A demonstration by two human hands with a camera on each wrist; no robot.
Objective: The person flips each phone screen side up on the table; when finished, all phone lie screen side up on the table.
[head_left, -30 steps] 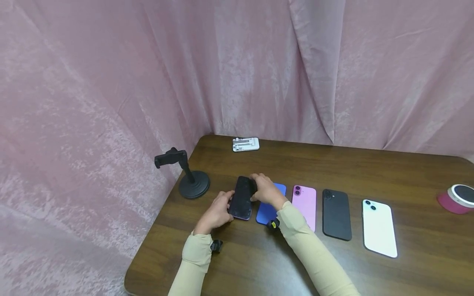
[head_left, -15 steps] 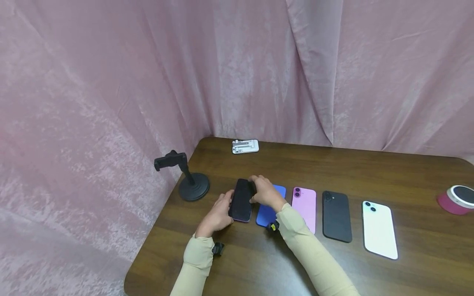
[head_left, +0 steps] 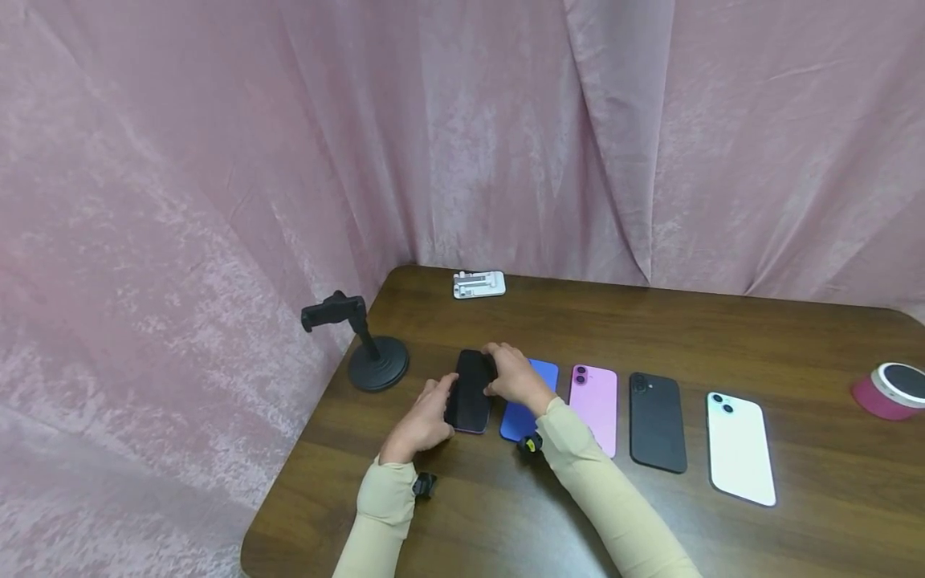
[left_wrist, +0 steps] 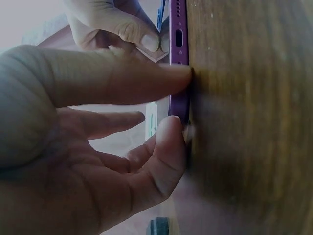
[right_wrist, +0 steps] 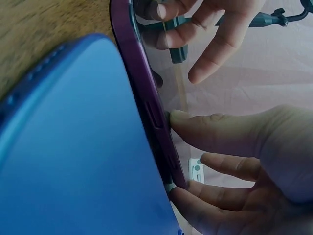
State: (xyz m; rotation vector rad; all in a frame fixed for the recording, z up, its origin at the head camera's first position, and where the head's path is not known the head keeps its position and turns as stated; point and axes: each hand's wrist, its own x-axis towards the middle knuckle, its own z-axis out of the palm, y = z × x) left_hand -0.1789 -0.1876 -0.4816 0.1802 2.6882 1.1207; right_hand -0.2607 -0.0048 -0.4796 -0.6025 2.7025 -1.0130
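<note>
A smartphone (head_left: 471, 393) with a dark screen facing up and a purple frame lies on the wooden table between both hands. My left hand (head_left: 421, 419) holds its near-left corner; in the left wrist view the thumb (left_wrist: 132, 76) lies across the bottom edge beside the charging port, and a bent finger meets the side. My right hand (head_left: 515, 377) grips the far-right part, thumb on the side edge and fingers round the far corner (right_wrist: 180, 182). Just right of it, partly under the right wrist, lies a blue phone (head_left: 516, 419), back up.
Rightward in a row lie a pink phone (head_left: 594, 405), a black phone (head_left: 657, 421) and a white phone (head_left: 740, 449), backs up. A black phone stand (head_left: 377, 364) stands left, a folded white stand (head_left: 480, 285) lies behind, and a pink-and-white round device (head_left: 890, 391) sits far right.
The purple-framed phone has shifted very slightly left, with the right hand following it. Both hands stay on the phone, and the other things have not moved.
</note>
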